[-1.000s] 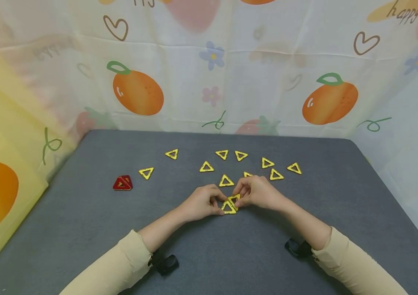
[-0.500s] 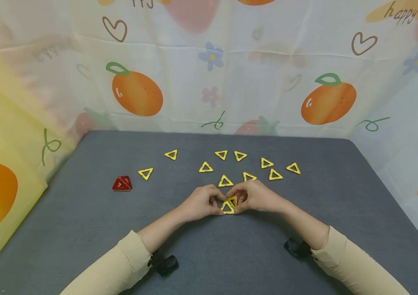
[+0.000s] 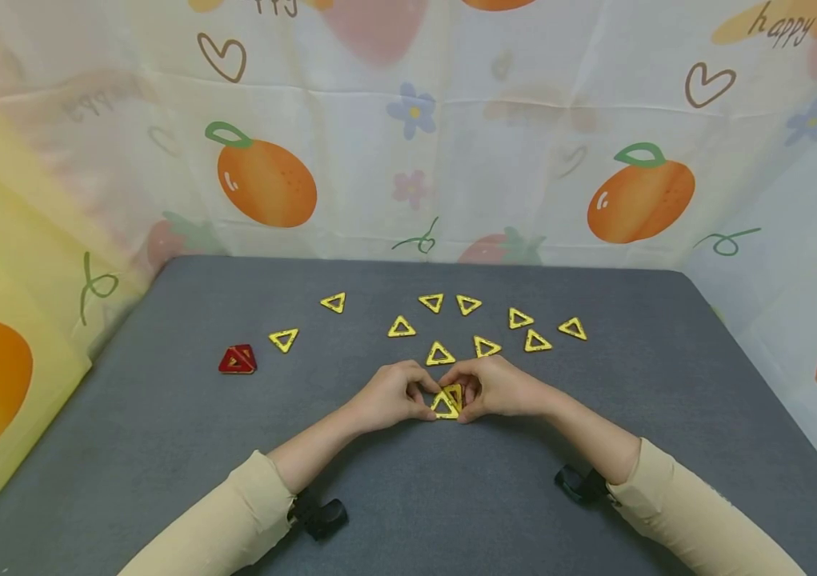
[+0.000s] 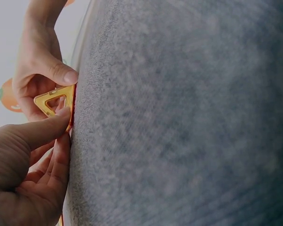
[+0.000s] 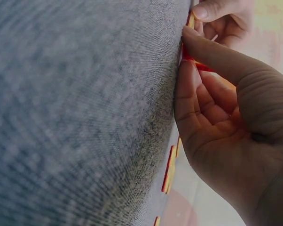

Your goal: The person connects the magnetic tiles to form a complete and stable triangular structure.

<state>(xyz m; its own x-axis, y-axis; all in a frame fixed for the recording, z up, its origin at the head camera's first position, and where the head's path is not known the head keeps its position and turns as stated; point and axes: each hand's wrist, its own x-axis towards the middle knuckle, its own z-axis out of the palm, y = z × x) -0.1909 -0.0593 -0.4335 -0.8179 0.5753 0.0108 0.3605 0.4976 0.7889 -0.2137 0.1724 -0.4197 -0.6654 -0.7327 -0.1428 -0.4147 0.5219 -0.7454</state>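
Near the table's middle, my left hand (image 3: 394,394) holds a yellow triangular magnetic tile (image 3: 446,416) with an open centre. My right hand (image 3: 505,388) holds a second yellow tile (image 3: 458,392) against its right side. The two tiles meet at an angle and lean up off the table. In the left wrist view, the front tile (image 4: 70,96) shows a red lower edge, with the left thumb on one corner and the right thumb at another. Fingers largely cover the tiles in the right wrist view, where a red edge (image 5: 203,67) shows.
Several loose yellow triangles lie flat beyond the hands, including one tile (image 3: 440,354) just behind them and another tile (image 3: 486,346) by the right hand. A red pyramid (image 3: 238,360) stands at the left. A patterned cloth (image 3: 480,176) hangs behind the grey table (image 3: 163,448).
My right hand has shifted slightly left and down, bringing its tile closer against the left one. The loose tile behind that hand has come into fuller view. The left hand stays nearly still.
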